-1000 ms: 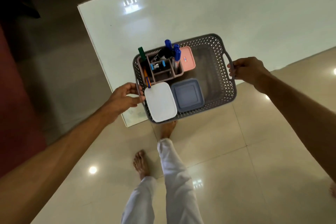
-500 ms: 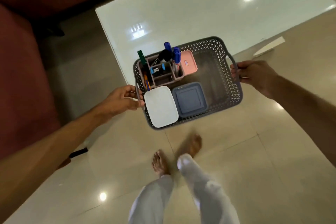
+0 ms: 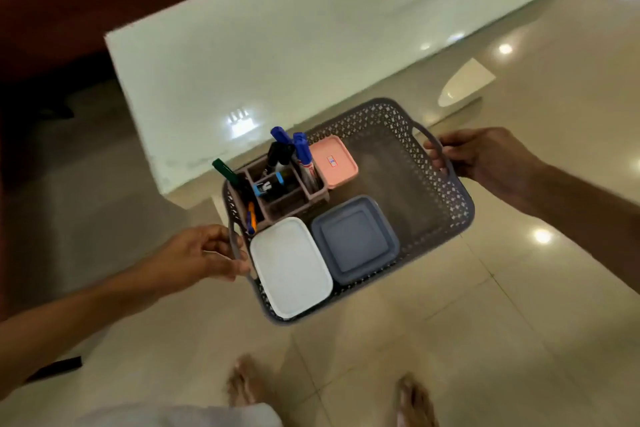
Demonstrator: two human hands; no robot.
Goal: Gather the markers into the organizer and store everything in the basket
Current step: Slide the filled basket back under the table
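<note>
item: grey perforated basket (image 3: 408,163), carried in the air above the tiled floor (image 3: 519,322), just off the near edge of the white desk (image 3: 277,45); left hand (image 3: 194,256) curled shut around the left handle, right hand (image 3: 485,156) curled shut around the right handle, each grip pinching its handle loop and nothing else. contents: compartmented organizer (image 3: 287,194) in the far left corner, upright, holding the markers (image 3: 301,152) (blue caps, a black one, a green one leaning outward at the left); pink lidded box (image 3: 332,163) touching the organizer's right side; white lidded box (image 3: 291,267) at the near left; blue-grey lidded box (image 3: 353,239) beside it; the right part of the basket floor is bare. status: gathering and storing look done, judged from how the load sits. risks: all the load lies to the left, so the left grip likely bears more and a slack hold there could tip the basket; the tall markers stand loose and the green one leans over the rim, so a tilt or jolt could spill them; the boxes could slide into the bare right part; bare feet (image 3: 249,381) on glossy tile, with a dark object (image 3: 55,367) on the floor at the left, invite a slip or stumble; the desk corner is near the basket's far edge and could catch it
</note>
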